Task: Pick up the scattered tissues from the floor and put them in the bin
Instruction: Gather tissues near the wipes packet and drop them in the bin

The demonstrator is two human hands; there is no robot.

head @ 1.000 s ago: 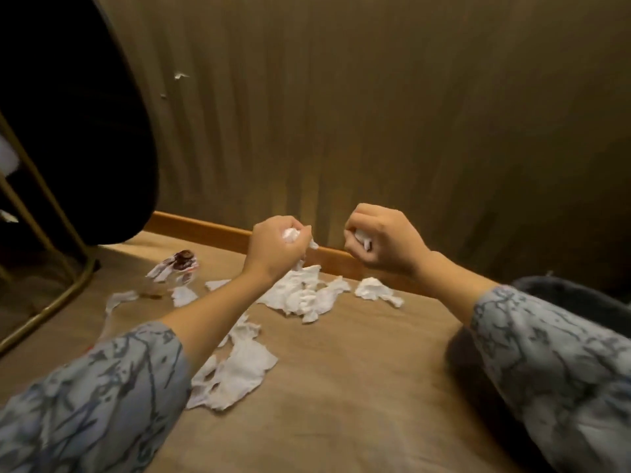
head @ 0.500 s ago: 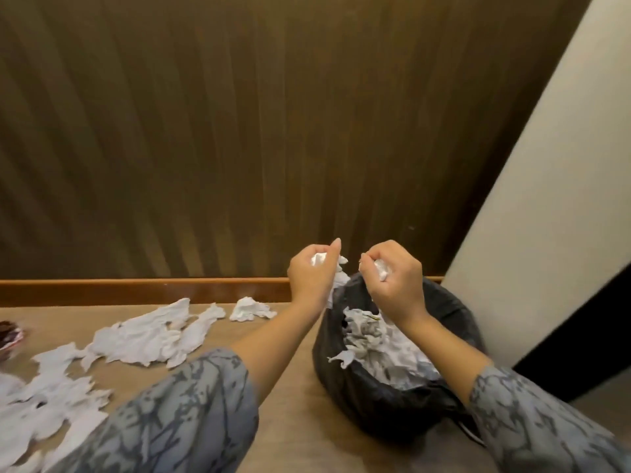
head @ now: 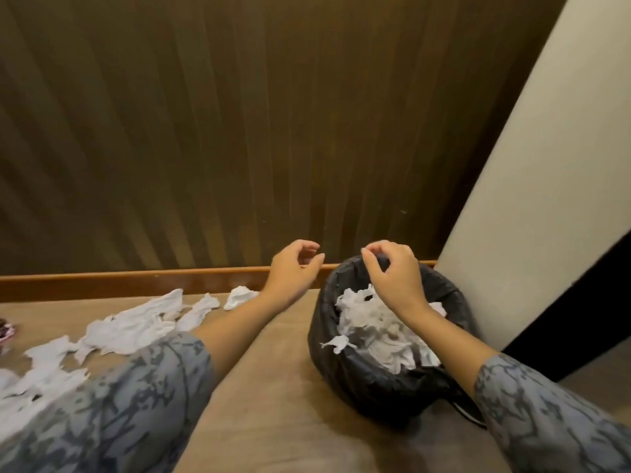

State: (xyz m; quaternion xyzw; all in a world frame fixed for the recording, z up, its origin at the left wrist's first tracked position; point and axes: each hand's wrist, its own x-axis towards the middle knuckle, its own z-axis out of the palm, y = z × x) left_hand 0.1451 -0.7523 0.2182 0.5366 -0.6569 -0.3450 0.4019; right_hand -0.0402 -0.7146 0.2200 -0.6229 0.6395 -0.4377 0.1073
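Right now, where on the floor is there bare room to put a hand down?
Bare floor runs between the left forearm and the bin, up to the skirting board. A smaller strip lies right of the bin. Left is crowded: scattered tissues cover the floor there. The bin is heaped with tissues.

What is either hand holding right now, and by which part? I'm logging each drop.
Nothing: the left hand and right hand are both open and empty, the right above the bin.
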